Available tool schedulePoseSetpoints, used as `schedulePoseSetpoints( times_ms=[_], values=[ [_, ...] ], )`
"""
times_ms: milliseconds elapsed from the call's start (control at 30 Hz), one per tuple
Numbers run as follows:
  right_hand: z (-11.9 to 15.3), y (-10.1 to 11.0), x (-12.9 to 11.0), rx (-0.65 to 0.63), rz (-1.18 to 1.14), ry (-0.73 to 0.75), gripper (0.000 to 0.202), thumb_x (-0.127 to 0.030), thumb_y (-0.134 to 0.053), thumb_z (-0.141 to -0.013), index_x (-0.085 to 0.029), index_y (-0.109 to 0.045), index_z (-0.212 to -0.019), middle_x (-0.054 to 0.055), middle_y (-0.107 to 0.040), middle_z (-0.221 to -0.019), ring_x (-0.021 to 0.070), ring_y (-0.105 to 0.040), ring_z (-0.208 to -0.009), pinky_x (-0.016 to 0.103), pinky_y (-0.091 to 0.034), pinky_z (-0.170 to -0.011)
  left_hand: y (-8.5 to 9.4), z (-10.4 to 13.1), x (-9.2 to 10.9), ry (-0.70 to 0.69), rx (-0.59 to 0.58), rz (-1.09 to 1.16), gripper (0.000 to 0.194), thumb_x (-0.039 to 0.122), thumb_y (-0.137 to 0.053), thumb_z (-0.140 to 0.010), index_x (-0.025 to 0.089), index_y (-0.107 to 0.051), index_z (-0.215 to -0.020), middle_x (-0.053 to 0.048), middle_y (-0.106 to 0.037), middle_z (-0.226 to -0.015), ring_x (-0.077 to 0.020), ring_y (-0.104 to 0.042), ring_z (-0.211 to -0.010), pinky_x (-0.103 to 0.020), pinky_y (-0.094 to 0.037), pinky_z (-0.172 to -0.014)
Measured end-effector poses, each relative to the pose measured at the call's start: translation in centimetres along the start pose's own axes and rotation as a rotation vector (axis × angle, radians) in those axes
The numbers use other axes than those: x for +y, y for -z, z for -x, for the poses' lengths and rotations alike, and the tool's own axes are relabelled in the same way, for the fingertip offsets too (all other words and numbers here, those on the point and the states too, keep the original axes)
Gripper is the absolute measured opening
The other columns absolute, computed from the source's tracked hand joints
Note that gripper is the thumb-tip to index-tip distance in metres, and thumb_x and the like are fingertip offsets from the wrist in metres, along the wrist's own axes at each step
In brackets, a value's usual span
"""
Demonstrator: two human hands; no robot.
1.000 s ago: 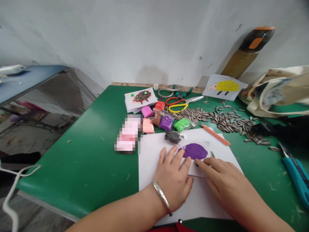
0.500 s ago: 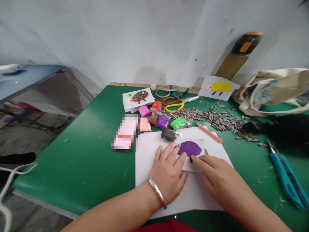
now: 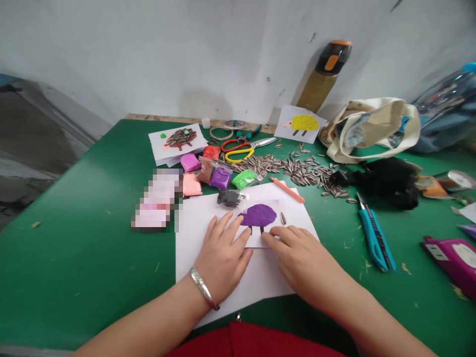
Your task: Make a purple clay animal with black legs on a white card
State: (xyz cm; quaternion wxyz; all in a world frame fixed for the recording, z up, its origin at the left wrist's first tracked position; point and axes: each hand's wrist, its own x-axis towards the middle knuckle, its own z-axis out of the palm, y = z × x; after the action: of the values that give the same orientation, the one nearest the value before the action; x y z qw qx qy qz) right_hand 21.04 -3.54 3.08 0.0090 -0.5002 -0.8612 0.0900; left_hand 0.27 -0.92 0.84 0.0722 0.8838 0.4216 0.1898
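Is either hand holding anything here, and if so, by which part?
Nothing appears gripped. The left hand rests on the left side of the small card; the right hand has a fingertip at one black leg.

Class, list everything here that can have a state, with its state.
Utility knife, blade out
Bottle, lid on
Cloth bag, mouth open
Yellow animal card, propped up
Purple clay oval, flattened
Green clay, in clear wrapping
Scissors, opening unclear
Left hand, fingers spread
Right hand, index finger extended
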Motion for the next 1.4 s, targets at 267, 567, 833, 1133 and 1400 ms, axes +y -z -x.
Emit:
schedulePoseSetpoints(
  times_ms=[267, 567, 833, 1133, 1400],
  values=[
    [0.0, -0.1, -0.2, 0.037, 0.052, -0.007, 0.047, -0.004, -0.045, -0.08, -0.016, -0.053, -0.125, 0.011, -0.059, -0.11, 0.025, -0.051, -0.094, 0.039, -0.042, -0.079, -0.1, 0.1, 0.1, 0.001, -0.003, -0.003, 0.034, 0.026, -0.051, -0.09, 0.017, -0.062, -0.121, -0.013, -0.057, -0.132, -0.0349, -0.04, -0.131, -0.061, -0.032, -0.107],
    [-0.6, -1.0, 0.0, 0.087, 0.068, -0.01, 0.041, -0.008, -0.045, -0.085, -0.017, -0.054, -0.124, 0.01, -0.059, -0.107, 0.024, -0.054, -0.091, 0.037, -0.04, -0.076, -0.2, 0.2, 0.2, 0.019, -0.046, -0.019, 0.034, 0.029, -0.048, -0.092, 0.019, -0.062, -0.12, -0.012, -0.055, -0.134, -0.0338, -0.039, -0.132, -0.061, -0.028, -0.108],
    [-0.7, -1.7, 0.2, 0.143, 0.101, -0.018, 0.045, -0.007, -0.044, -0.083, -0.015, -0.052, -0.128, 0.011, -0.06, -0.107, 0.0249, -0.055, -0.095, 0.036, -0.039, -0.075, -0.3, 0.2, 0.3, 0.035, -0.071, -0.022, 0.038, 0.031, -0.045, -0.093, 0.02, -0.057, -0.127, -0.011, -0.053, -0.136, -0.033, -0.039, -0.132, -0.061, -0.027, -0.108],
    [-1.0, -1.7, 0.2, 0.133, 0.134, -0.043, 0.047, -0.008, -0.043, -0.085, -0.013, -0.05, -0.131, 0.012, -0.062, -0.106, 0.0251, -0.056, -0.095, 0.036, -0.038, -0.074, -0.2, 0.3, 0.4, 0.037, -0.073, -0.011, 0.039, 0.03, -0.047, -0.092, 0.019, -0.056, -0.129, -0.013, -0.053, -0.136, -0.0328, -0.039, -0.131, -0.061, -0.027, -0.108],
    [-1.0, -1.6, 0.2, 0.114, 0.121, -0.052, 0.046, -0.008, -0.043, -0.085, -0.013, -0.051, -0.131, 0.012, -0.061, -0.105, 0.0245, -0.056, -0.095, 0.035, -0.038, -0.073, -0.1, 0.2, 0.4, 0.04, -0.069, -0.022, 0.04, 0.03, -0.048, -0.092, 0.019, -0.055, -0.129, -0.012, -0.053, -0.137, -0.0322, -0.039, -0.131, -0.06, -0.027, -0.109]
  ],
)
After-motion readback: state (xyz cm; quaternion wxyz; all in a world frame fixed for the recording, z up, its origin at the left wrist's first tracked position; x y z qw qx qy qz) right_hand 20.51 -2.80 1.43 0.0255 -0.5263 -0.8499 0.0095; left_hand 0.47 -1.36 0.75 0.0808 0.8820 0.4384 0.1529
